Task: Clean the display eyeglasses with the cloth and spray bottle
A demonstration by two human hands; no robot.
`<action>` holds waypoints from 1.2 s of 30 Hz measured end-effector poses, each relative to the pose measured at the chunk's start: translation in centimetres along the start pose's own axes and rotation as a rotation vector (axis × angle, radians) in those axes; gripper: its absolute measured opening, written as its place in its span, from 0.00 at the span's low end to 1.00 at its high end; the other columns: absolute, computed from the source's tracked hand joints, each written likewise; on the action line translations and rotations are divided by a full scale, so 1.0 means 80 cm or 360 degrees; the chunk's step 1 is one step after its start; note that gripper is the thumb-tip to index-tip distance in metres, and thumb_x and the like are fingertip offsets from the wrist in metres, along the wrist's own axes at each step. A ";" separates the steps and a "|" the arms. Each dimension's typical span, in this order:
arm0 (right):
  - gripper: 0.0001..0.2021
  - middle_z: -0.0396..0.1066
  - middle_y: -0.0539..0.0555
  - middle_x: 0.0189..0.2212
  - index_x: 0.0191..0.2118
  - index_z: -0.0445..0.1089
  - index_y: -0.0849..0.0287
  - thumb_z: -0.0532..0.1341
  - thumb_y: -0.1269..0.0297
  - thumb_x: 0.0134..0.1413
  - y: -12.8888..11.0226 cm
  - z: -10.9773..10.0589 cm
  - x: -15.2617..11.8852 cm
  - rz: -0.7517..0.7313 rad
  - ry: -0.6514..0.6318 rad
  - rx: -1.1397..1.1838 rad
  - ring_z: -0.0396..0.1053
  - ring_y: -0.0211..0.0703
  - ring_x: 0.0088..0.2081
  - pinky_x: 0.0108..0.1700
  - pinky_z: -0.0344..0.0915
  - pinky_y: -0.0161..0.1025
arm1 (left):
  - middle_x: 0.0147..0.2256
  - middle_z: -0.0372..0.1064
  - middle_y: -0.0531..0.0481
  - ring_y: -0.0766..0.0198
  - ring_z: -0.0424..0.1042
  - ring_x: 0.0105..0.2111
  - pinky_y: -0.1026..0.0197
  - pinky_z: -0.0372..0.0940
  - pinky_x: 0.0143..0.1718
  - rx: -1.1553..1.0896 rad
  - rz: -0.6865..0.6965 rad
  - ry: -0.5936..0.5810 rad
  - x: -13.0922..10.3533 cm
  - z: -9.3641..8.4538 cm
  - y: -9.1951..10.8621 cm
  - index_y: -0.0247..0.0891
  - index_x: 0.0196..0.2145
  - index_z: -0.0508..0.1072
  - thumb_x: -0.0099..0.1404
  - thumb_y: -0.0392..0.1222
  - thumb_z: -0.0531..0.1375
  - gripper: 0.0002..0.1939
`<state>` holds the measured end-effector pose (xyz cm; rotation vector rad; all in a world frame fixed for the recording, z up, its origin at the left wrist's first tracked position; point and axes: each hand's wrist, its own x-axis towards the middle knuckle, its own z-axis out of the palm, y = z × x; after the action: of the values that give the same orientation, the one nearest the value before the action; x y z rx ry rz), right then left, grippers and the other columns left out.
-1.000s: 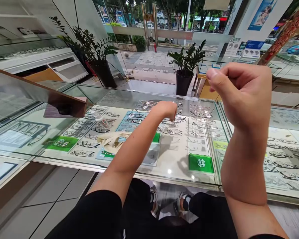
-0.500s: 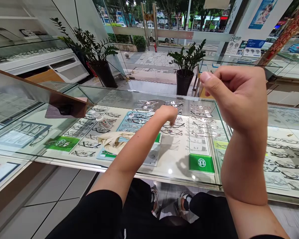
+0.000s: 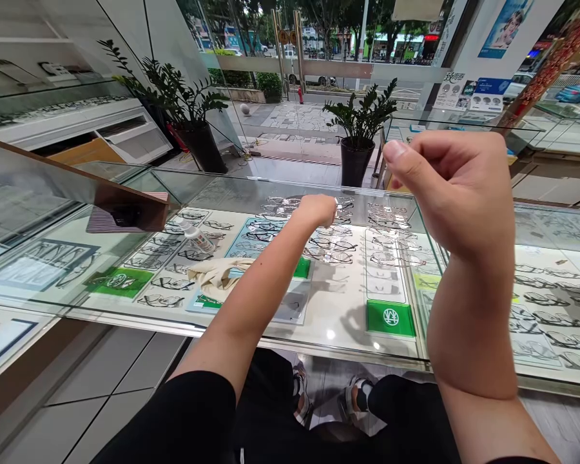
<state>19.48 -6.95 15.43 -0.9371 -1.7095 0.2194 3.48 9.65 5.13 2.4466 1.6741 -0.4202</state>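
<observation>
My left hand (image 3: 319, 210) reaches out over the glass counter (image 3: 280, 332), curled into a fist with its fingertips turned away. Anything inside it is hidden. Rows of eyeglasses (image 3: 329, 245) lie under the glass just below and around it. My right hand (image 3: 457, 183) is raised at the right, well above the counter, the thumb beside the curled fingers. Nothing shows in that hand. A crumpled beige cloth (image 3: 217, 278) lies on the glass left of my left forearm, with a white bottle (image 3: 197, 238) behind it.
Green cards (image 3: 390, 318) sit among the displayed frames. A brown-edged panel or mirror (image 3: 145, 205) leans over the counter at left. Two potted plants (image 3: 357, 158) stand beyond the counter, before a glass door (image 3: 290, 55). My feet (image 3: 302, 393) are below the front edge.
My left hand has risen slightly and moved a little away to the left, and the finger that pointed down is now tucked in. My right hand keeps almost the same pose.
</observation>
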 end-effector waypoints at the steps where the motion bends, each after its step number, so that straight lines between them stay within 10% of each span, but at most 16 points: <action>1: 0.25 0.51 0.45 0.17 0.21 0.69 0.58 0.66 0.48 0.66 0.000 0.000 0.000 -0.0004 -0.0008 0.0018 0.45 0.33 0.22 0.26 0.40 0.41 | 0.49 0.81 0.44 0.50 0.79 0.48 0.55 0.72 0.51 -0.0010 -0.0004 0.0007 0.001 0.000 -0.002 0.43 0.44 0.85 0.54 0.36 0.70 0.18; 12: 0.34 0.52 0.47 0.13 0.20 0.72 0.55 0.55 0.32 0.65 0.003 0.001 0.001 0.0128 -0.0072 0.0085 0.55 0.37 0.19 0.26 0.52 0.41 | 0.49 0.81 0.43 0.52 0.78 0.44 0.57 0.71 0.47 -0.0084 0.0087 -0.0034 0.012 0.013 -0.005 0.43 0.39 0.85 0.53 0.38 0.70 0.14; 30: 0.34 0.54 0.47 0.15 0.17 0.61 0.56 0.57 0.36 0.67 0.006 0.006 0.004 -0.0023 0.0087 0.0051 0.53 0.35 0.19 0.25 0.48 0.39 | 0.45 0.82 0.42 0.51 0.77 0.42 0.56 0.69 0.45 -0.0163 0.0074 0.0073 -0.013 -0.009 -0.007 0.42 0.41 0.83 0.56 0.39 0.66 0.13; 36: 0.34 0.54 0.47 0.15 0.17 0.60 0.55 0.55 0.34 0.67 0.014 0.006 0.006 0.0005 0.0118 0.0077 0.53 0.36 0.20 0.25 0.49 0.40 | 0.38 0.79 0.44 0.56 0.75 0.38 0.57 0.67 0.40 -0.0941 0.0366 0.0461 -0.031 -0.034 -0.029 0.39 0.40 0.80 0.63 0.43 0.61 0.11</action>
<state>19.56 -5.77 14.98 -0.9017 -1.6280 0.2247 0.90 9.05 8.56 2.2614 1.3214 0.4207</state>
